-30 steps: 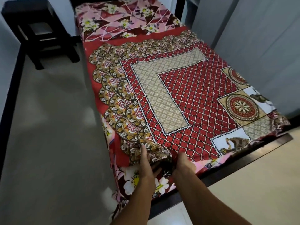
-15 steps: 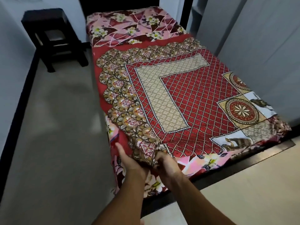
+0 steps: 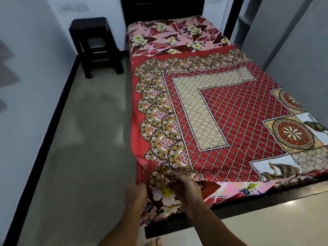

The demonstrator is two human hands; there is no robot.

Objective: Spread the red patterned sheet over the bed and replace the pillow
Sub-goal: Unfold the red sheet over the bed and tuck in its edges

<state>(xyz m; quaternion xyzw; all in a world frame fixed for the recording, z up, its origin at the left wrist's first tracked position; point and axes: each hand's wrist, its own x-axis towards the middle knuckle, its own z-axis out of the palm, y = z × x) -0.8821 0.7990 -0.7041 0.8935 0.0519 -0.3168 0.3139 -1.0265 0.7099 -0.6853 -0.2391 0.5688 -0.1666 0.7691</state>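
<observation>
The step in hand is the spreading of the red patterned sheet (image 3: 230,112), and it looks close to done. The sheet lies flat over most of the bed (image 3: 257,205), reaching from just below the head end to the foot. Its left border hangs over the side toward the floor (image 3: 79,139).

Only the near left corner is unsettled; there the fabric is bunched and folded back on itself. The left hand (image 3: 135,191) pinches the plain red border at that corner. The right hand (image 3: 186,189), just beside it, has its fingers curled into the gathered patterned cloth. Both are blurred, so the exact grip is hard to read.

A pink floral cover (image 3: 174,38) shows bare at the head end and again along the foot edge beneath the sheet. Whether the pillow is part of that raised floral area cannot be told. A dark stool (image 3: 94,45) stands by the wall near the head of the bed.

The next move probably calls for drawing the bunched corner out toward the foot and down over the edge, so the fold opens and the border hangs even. After that the pillow has to be found and set at the head.
</observation>
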